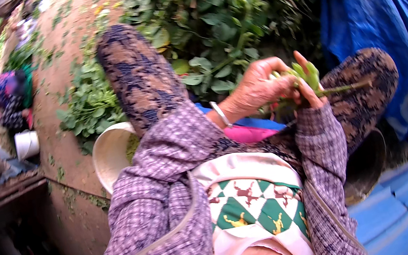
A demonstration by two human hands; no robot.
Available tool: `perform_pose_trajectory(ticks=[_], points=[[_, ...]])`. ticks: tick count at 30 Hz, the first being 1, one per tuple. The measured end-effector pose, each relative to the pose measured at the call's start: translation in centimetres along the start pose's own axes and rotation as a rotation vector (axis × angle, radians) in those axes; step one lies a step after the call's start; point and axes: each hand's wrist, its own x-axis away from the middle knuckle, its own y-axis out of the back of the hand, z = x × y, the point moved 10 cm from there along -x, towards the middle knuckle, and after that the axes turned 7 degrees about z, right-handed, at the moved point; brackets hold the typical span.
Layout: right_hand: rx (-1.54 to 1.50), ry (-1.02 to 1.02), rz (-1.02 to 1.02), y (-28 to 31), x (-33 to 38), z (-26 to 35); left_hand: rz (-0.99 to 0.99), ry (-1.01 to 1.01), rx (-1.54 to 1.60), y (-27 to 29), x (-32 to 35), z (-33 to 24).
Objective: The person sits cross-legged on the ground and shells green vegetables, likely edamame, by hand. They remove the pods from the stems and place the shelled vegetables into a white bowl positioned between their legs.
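A small bunch of green stems [309, 81] is held over the lap, just in front of the big heap of leafy greens [219, 23] — the left hand [257, 89] is closed around the leafy end, probably so the stalks stick out free toward the right knee. The right hand [311, 97] is mostly hidden behind its checked cuff, only fingertips seen pinched on the stems. A pale bucket [112, 155] sits left of the heap beside the left knee — contents hard to make out; a dark basin [368, 168] under the right knee is partly cut off.
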Motion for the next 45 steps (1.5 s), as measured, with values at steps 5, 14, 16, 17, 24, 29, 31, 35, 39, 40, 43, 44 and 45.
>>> perform_pose_trajectory(ticks=[5,14,16,17,24,29,31,35,39,40,43,44,45], points=[[0.077,-0.025,-0.048,0.2,0.2,0.4,0.000,0.086,-0.066,-0.1,0.0,1.2],[0.019,-0.049,-0.025,0.0,-0.1,-0.8,-0.021,0.209,-0.106,2.2,-0.3,2.4],[-0.119,-0.008,-0.019,-0.2,-0.3,-0.7,-0.072,0.189,-0.089,3.2,-0.4,2.4],[-0.210,0.020,-0.033,0.0,-0.4,-0.8,-0.098,0.179,-0.080,3.7,-0.5,2.5],[-0.515,0.096,-0.242,3.2,-0.1,-1.3,-0.061,0.117,-0.350,3.1,-0.4,1.1],[-0.496,0.078,-0.312,3.7,0.3,-1.2,-0.032,-0.048,-0.774,1.9,-1.0,0.3],[-0.493,0.080,-0.311,3.6,0.3,-1.3,-0.023,-0.069,-0.841,1.8,-1.0,0.1],[-0.443,0.058,-0.304,3.5,0.4,-1.7,0.019,-0.064,-0.909,2.0,-0.9,0.0],[-0.292,0.083,-0.270,3.5,0.0,-1.5,-0.033,0.021,-0.723,2.9,-0.7,0.0],[-0.235,0.089,-0.264,3.5,-0.1,-1.5,-0.071,0.081,-0.672,3.2,-0.6,-0.2],[0.011,0.071,-0.167,2.2,-0.4,-1.4,-0.117,0.155,-0.366,4.0,-0.3,0.9],[0.034,0.071,-0.153,1.6,-0.4,-1.2,-0.130,0.181,-0.280,4.0,-0.2,1.3],[0.079,0.014,-0.135,1.0,-0.4,-1.1,-0.140,0.205,-0.192,4.0,-0.1,1.7]])
